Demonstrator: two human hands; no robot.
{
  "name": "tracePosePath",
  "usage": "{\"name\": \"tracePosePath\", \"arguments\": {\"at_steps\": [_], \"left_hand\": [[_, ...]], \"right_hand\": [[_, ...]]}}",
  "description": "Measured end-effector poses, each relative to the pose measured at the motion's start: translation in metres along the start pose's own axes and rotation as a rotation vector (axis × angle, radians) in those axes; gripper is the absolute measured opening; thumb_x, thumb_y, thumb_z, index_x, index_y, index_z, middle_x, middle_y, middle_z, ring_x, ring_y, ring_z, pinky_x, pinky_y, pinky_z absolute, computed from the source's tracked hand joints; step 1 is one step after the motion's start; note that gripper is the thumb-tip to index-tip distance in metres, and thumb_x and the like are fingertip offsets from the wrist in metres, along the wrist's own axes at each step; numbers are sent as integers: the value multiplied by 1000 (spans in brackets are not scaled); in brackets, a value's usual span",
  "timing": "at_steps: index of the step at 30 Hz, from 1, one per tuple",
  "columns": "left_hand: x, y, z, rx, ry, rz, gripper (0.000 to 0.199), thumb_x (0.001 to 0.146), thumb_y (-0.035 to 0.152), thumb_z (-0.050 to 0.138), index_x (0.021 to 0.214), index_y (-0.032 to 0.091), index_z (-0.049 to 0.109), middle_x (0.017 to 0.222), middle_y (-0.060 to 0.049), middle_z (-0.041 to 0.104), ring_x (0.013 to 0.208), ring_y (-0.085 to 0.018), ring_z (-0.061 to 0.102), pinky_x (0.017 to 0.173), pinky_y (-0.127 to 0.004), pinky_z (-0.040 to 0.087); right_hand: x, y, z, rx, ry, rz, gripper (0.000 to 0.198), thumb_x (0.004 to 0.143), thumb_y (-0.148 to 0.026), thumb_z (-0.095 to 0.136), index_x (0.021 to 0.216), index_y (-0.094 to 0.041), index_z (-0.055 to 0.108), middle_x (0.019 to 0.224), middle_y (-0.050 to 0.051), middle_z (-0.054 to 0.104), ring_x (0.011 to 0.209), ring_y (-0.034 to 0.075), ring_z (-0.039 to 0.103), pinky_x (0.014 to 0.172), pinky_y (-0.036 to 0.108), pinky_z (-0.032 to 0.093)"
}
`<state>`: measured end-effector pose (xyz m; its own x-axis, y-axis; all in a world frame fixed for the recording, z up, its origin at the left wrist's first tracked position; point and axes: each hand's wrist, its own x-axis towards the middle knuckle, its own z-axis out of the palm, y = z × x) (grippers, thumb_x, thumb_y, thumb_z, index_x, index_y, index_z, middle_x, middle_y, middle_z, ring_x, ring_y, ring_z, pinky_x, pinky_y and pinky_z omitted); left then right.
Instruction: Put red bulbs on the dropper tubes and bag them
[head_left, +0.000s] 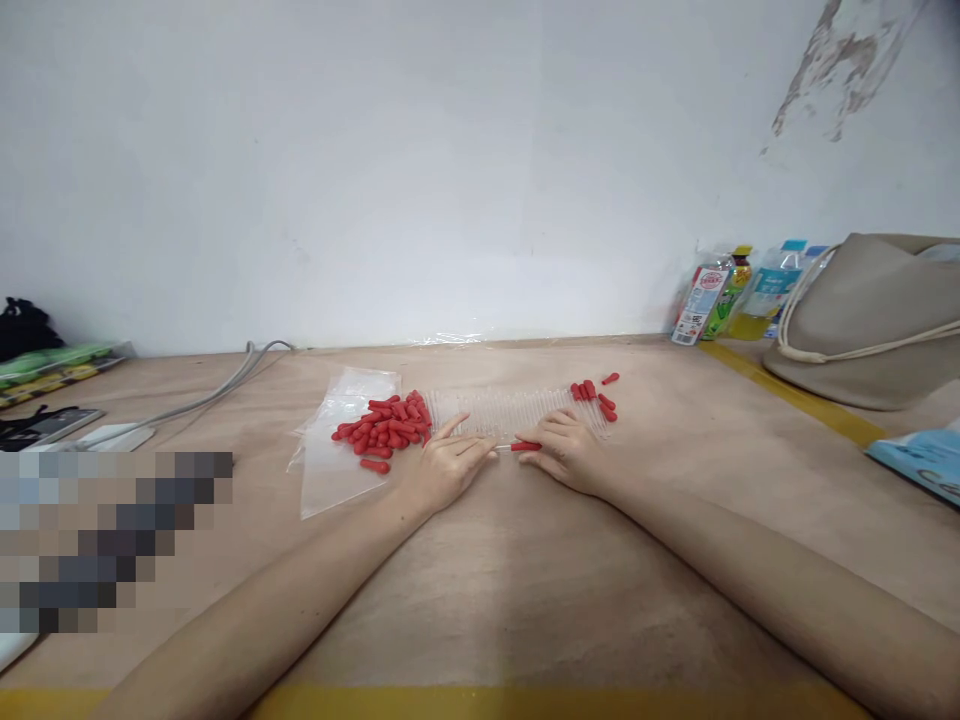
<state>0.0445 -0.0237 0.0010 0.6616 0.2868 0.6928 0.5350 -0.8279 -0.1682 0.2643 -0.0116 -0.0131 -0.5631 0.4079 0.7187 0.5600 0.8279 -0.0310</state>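
One tube [505, 450], pinched by the left hand [453, 464], could be cracked if the bulb [524, 447] gripped by the right hand [568, 450] is skewed.

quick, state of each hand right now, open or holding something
Left hand: closed, fingertips pinching a thin clear tube.
Right hand: closed, fingertips holding a small red rubber-looking bulb at the tube's end.

Red bulbs [386, 425], clear tubes [502, 412], brown wood-grain tabletop [495, 600], yellow tape [360, 703], greyish-white wall [450, 170]
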Motion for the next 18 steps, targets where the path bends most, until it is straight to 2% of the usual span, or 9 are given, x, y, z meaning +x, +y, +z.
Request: {"name": "tracePosePath", "arguments": {"at_steps": [6, 12, 18], "left_hand": [[0, -1, -3, 85, 29, 35, 16, 85, 17, 49, 97, 17, 59, 82, -2, 70, 89, -16, 63, 103, -50, 26], [0, -5, 2, 53, 11, 61, 17, 85, 16, 48, 96, 14, 59, 106, -9, 63, 105, -20, 55, 96, -46, 39], [-2, -6, 7, -73, 36, 56, 18, 85, 13, 44, 97, 11, 57, 101, -10, 65, 102, -17, 57, 95, -41, 44]], "right_hand": [[-4, 2, -2, -1, 38, -11, 17, 80, -32, 55, 88, -18, 63, 73, 2, 65, 74, 15, 52, 73, 32, 35], [-2, -2, 1, -35, 60, -37, 15, 81, -29, 54, 85, -19, 64, 72, 2, 65, 74, 14, 52, 78, 32, 34], [-1, -4, 1, -57, 22, -40, 16, 83, -28, 50, 82, -19, 63, 70, 2, 64, 73, 14, 53, 81, 34, 31]]}}
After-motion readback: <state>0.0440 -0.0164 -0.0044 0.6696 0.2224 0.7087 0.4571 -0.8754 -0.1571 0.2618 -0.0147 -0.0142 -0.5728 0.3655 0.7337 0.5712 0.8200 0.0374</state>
